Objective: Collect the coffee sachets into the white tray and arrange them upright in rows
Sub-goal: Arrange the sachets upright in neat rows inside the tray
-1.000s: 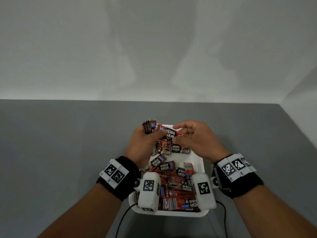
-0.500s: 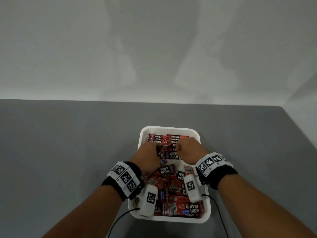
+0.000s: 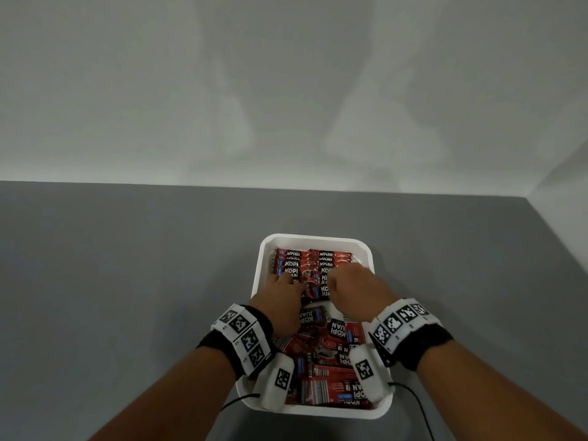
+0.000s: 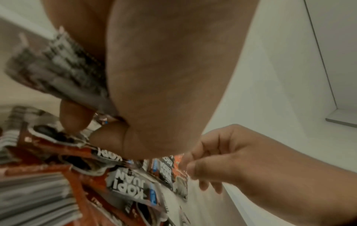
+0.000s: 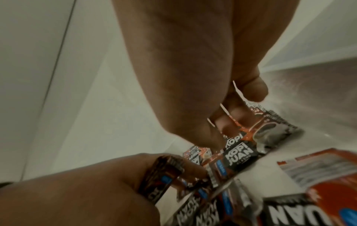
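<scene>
Both hands, left hand (image 3: 280, 300) and right hand (image 3: 356, 289), pinched sachets (image 3: 313, 283); rows (image 3: 313, 259) stood beyond them, while seemingly half lay loose (image 3: 327, 367) behind in the tray (image 3: 318, 238).

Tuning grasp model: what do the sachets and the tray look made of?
Sachets: thin glossy printed film, probably plastic or foil laminate; they crinkle, with crimped serrated ends.
White tray: smooth, faintly glossy, rounded moulded rim; likely rigid plastic, though melamine or foam can't be ruled out.

a grey desk (image 3: 127, 281) fills the lower half of the frame; a plain white wall (image 3: 286, 90) spans the upper half, meeting a side wall (image 3: 566, 186) at right.
</scene>
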Tool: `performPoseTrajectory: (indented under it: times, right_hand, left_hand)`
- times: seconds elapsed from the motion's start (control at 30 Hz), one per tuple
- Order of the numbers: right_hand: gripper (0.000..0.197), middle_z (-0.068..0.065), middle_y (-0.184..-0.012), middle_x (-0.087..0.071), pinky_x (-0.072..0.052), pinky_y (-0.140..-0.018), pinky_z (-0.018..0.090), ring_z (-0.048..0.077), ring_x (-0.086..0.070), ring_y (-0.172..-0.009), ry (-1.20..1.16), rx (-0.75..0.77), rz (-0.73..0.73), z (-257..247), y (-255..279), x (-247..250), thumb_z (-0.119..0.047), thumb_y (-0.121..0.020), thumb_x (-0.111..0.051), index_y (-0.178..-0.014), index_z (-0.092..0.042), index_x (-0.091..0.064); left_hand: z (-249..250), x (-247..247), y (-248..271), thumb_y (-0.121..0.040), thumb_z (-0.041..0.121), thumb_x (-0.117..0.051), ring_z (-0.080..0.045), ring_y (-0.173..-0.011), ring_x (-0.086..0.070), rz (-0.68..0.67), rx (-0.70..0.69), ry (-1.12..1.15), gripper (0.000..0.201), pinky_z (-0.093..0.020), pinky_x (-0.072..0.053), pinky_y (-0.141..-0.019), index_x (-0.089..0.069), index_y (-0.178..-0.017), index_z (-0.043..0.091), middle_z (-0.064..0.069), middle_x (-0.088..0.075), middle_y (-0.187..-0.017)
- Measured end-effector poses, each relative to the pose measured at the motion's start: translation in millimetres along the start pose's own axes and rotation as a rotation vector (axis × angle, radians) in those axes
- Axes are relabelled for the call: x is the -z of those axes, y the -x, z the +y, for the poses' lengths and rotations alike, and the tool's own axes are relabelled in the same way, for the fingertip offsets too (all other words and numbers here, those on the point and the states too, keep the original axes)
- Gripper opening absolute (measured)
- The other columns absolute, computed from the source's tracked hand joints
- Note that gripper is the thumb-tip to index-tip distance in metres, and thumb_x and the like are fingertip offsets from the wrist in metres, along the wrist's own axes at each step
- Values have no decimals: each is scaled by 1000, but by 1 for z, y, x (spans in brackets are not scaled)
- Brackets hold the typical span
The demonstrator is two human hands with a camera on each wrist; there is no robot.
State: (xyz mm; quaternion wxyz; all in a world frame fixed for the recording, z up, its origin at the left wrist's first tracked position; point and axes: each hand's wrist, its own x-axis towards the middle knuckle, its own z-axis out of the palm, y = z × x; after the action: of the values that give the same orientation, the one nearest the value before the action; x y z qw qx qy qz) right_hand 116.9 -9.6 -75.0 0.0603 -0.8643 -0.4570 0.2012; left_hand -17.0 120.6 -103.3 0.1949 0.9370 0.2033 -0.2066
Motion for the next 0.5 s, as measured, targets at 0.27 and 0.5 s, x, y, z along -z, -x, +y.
performPoseTrajectory:
  times: [0.27, 0.5]
  right_hand:
    - [41, -1, -128, -52, -40, -103, 42, 20, -46, -123, 192, 145, -161, 10, 18, -23, -45, -102, -41, -131, -23, -61]
    - [52, 1, -139, -45, -33, -110, 45, 24, -38, -133, 205, 106, -155, 10, 16, -27, -53, -100, -41, -142, -23, -47]
  left_hand:
    - [-2, -6, -1, -86, 27, -62, -32, -136, -31, 35, -7, -10, 60, -49, -41, -113, -44, -144, 22, -5, -37, -139]
    - [-4, -12, -5, -89, 33, -63, -36, -140, -29, 55, -19, -72, 77, -45, -32, -119, -28, -157, 24, -9, -30, -147]
